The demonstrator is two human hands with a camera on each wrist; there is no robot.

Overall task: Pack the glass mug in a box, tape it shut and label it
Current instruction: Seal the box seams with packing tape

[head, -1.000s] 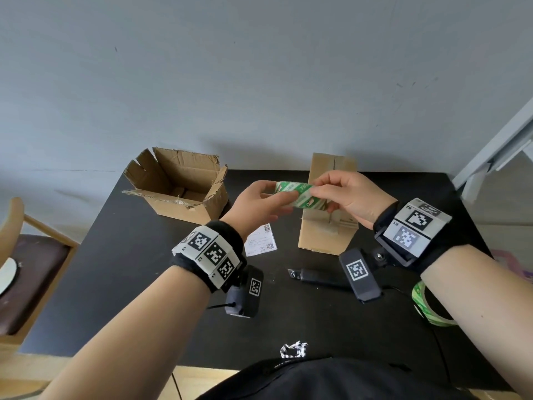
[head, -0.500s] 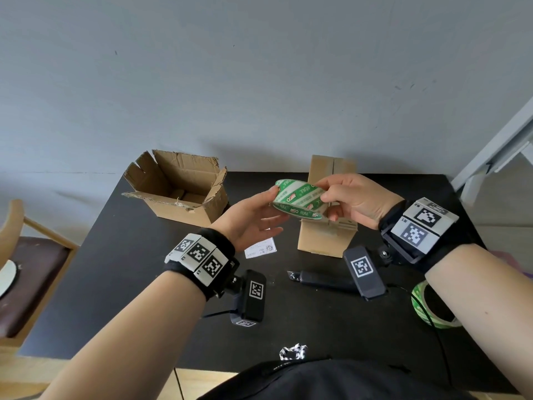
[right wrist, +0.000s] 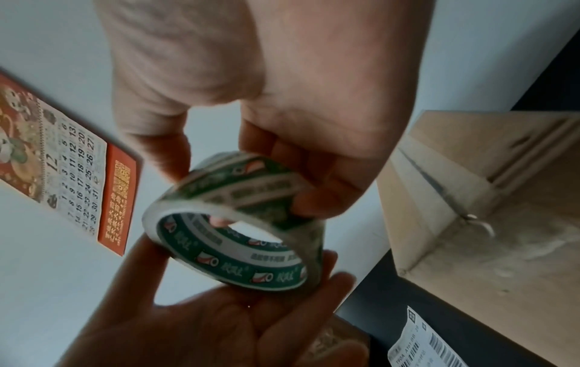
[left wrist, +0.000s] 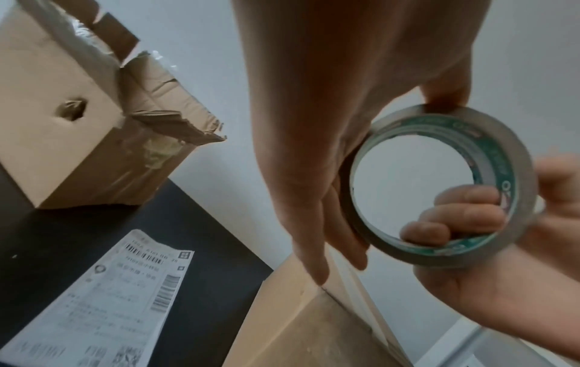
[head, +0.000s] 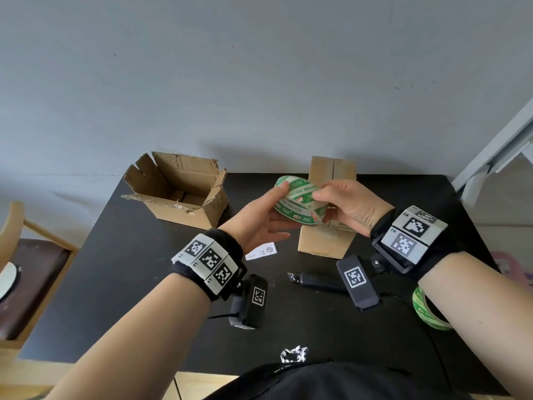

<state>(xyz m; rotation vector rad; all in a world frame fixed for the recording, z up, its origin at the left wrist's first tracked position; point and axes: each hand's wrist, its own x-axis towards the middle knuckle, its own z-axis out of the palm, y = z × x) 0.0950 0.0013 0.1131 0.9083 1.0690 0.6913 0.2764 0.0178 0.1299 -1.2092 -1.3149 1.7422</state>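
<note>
head: both my hands are up over the middle of the black tabletop, holding the tape roll between them in front of the closed box. the open box sits at the back-left edge. free tabletop near me. label lies flat left of the closed box, black knife in front of it, second tape roll at the right edge under my forearm. glass mug not visible.
left wrist: left hand thumb pressed on the roll's top rim, fingers nearly straight along its side. right hand's fingers are hooked through the core.
right wrist: right hand grasping the tape roll, thumb on the outer band; left palm cradles it from below. calendar on the wall behind.
vs 0.5 s ago: the roll has tipped further, hands slightly higher.
</note>
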